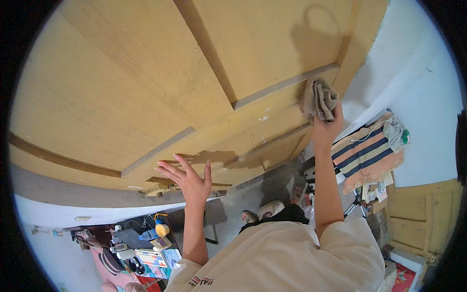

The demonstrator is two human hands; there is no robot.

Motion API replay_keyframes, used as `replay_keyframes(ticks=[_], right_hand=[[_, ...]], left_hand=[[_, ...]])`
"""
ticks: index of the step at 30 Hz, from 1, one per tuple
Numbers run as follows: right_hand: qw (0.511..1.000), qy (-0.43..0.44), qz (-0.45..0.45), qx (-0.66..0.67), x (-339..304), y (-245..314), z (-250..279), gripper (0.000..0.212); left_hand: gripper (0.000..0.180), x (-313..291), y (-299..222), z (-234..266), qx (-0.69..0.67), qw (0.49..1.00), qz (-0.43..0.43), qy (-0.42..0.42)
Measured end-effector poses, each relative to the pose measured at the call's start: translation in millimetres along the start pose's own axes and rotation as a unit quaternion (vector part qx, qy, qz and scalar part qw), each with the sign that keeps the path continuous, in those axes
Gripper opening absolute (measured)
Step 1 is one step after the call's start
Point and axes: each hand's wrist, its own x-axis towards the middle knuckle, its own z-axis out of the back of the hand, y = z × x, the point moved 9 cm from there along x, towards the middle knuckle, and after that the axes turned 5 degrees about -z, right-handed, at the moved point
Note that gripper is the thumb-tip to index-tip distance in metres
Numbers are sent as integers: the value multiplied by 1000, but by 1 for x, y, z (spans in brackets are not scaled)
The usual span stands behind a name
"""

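Observation:
A large panelled wooden door (136,73) fills the upper part of the view, light yellow-brown with raised mouldings. My right hand (331,121) grips a folded grey-brown cloth (318,100) and holds it against the door, by a moulding near its right edge. My left hand (192,182) is raised in front of the door's lower left part, fingers spread and holding nothing; whether its fingertips touch the wood I cannot tell. Close by that hand a metal latch or handle (158,189) sticks out from the door's edge, partly hidden.
At lower left a desk carries a keyboard (151,258), a blue bottle (147,235) and clutter. To the right stands a surface with a striped cloth (369,151), near a tripod leg (355,204). A second wooden door (421,214) is at far right, beside a white wall (423,117).

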Motion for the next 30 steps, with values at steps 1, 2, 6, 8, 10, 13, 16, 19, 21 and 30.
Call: replay_keyframes(ticks=[1,2,6,8,10,13,16,19,21,30], right_hand=[[1000,-2,5,-15,-4,7,0,47],[999,-4,9,-31,-12,17,-3,47],[991,47,128,-13,-41,54,-39,46],[988,80,129,-8,-57,60,-58,47],[982,104,157,12,-73,74,-76,46],[968,145,197,54,-93,96,-97,46],[959,207,178,75,-115,94,-116,48],[946,242,204,64,-131,96,-126,47],[936,269,221,45,-139,94,-130,44],[971,201,128,11,-78,48,-78,46]], left_hand=[[107,0,0,-1,4,1000,0,3],[105,0,-1,0,-4,1000,-3,-3],[102,2,-3,2,-21,1000,-15,-16],[103,2,-4,2,-23,999,-19,-20],[104,3,-4,1,-26,999,-22,-28],[105,4,-5,1,-31,998,-31,-40],[111,3,-2,0,-13,999,-13,-33],[111,2,-1,-3,-28,999,1,-19],[111,2,-3,0,-12,1000,-6,-23],[109,5,-7,4,6,1000,5,-28]])
